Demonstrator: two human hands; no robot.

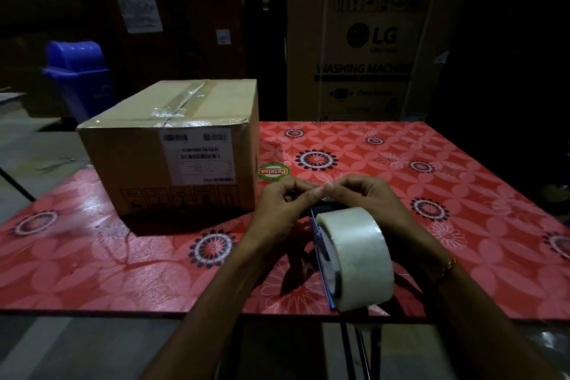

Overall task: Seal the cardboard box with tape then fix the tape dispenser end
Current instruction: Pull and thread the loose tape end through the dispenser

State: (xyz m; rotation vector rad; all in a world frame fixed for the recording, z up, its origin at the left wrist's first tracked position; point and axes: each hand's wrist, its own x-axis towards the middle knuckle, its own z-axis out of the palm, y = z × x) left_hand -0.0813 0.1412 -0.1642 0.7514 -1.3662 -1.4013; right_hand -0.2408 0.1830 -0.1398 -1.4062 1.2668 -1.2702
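Observation:
A brown cardboard box (172, 145) stands on the left half of the red floral table (431, 163), its top flaps closed under clear tape along the seam. The tape dispenser (354, 256), with a large clear roll, lies near the table's front edge. Both hands meet at its far end. My left hand (280, 207) and my right hand (364, 194) pinch the loose end of the clear tape between fingertips and thumbs. The dispenser's cutter end is hidden behind my fingers.
A round green and red sticker (273, 172) is stuck on the table right of the box. Behind the table stand a large washing machine carton (367, 52) and a blue bin (77, 77). The room is dark.

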